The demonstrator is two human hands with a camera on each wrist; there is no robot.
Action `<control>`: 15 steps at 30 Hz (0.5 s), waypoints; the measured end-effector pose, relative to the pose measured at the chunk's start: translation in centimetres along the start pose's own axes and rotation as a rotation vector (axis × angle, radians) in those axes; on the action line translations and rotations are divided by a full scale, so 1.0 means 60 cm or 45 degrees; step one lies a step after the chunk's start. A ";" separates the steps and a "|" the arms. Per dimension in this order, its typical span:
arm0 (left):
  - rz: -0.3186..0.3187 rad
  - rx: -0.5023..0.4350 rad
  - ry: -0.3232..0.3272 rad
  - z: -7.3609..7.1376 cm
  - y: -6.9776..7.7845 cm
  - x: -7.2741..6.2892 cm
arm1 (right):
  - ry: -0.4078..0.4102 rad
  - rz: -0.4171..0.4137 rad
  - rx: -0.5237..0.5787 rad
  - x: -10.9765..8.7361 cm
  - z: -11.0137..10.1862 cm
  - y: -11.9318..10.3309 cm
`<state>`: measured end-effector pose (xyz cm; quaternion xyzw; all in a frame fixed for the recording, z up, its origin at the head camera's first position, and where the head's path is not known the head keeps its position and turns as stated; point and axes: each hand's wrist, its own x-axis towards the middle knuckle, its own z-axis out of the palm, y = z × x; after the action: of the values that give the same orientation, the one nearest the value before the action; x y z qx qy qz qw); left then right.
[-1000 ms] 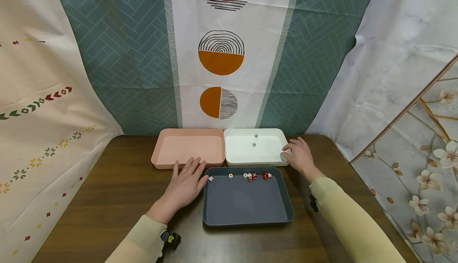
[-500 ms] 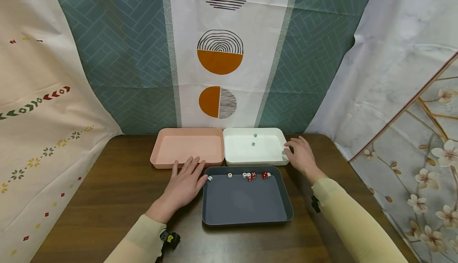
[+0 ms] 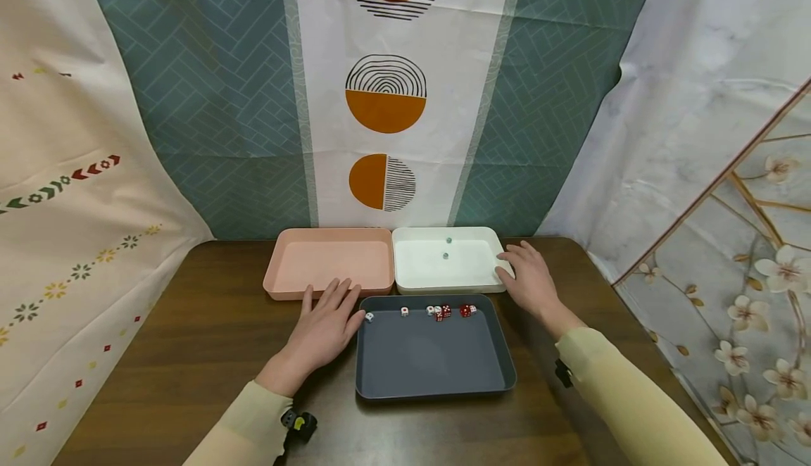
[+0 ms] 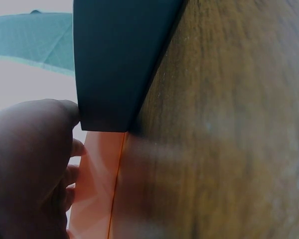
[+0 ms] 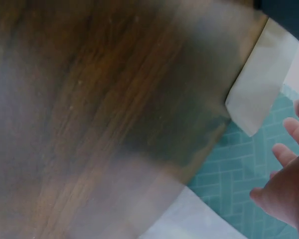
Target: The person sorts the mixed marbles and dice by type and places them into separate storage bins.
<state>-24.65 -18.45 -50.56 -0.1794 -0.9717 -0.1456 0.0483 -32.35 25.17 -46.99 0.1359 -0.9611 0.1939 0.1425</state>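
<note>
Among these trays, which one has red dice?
The dark grey tray, with red dice near its far edge; the white tray shows two green pieces, the pink tray nothing.

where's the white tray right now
In the head view, the white tray sits at the far side of the table, just right of the pink tray, beside the right hand.

Passage is left over the near half of the dark tray (image 3: 434, 360); its far edge is obstructed by dice (image 3: 446, 310). Near rim of pink tray (image 3: 329, 258) is partly blocked by left hand (image 3: 322, 329), right end of white tray (image 3: 421, 265) by right hand (image 3: 531, 279).
</note>
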 end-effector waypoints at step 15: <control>-0.001 -0.004 -0.007 -0.001 0.001 0.000 | -0.058 -0.171 -0.049 -0.026 0.012 -0.036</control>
<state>-24.60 -18.41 -50.46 -0.1795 -0.9717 -0.1468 0.0454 -30.36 23.26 -47.41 0.2018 -0.9562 0.1624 0.1360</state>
